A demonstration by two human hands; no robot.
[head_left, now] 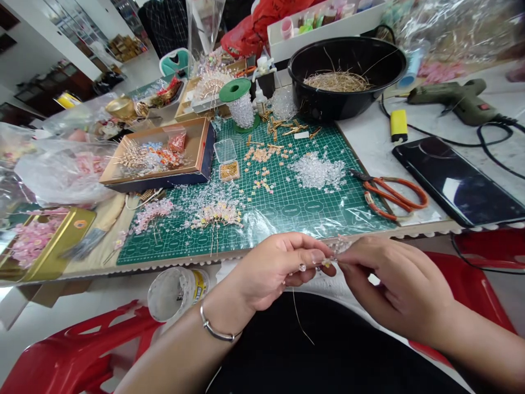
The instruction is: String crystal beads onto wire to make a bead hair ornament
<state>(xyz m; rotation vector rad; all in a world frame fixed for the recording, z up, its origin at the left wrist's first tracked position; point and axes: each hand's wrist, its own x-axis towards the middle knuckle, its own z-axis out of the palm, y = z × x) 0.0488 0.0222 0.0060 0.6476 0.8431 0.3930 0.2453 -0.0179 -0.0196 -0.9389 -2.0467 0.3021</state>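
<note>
Just off the table's front edge, my left hand [283, 268] is closed around a beaded wire piece [328, 261] with clear beads and small pale flowers. My right hand [397, 284] pinches the same piece at its right end with thumb and forefinger. A thin loose wire [301, 323] hangs below my left hand. Fingers hide much of the beadwork. Beyond the hands on the green cutting mat [283, 219] lie a heap of clear beads [320, 171], peach flower beads [262, 156] and a beaded hair comb [217, 215].
Orange-handled scissors [396, 194] and a black phone [459, 175] lie at right, near a glue gun [455, 101]. A black basin [348, 101] holds thin wire. A bead spool [241, 106], an open box [159, 158] and a gold tin [69, 238] stand farther left.
</note>
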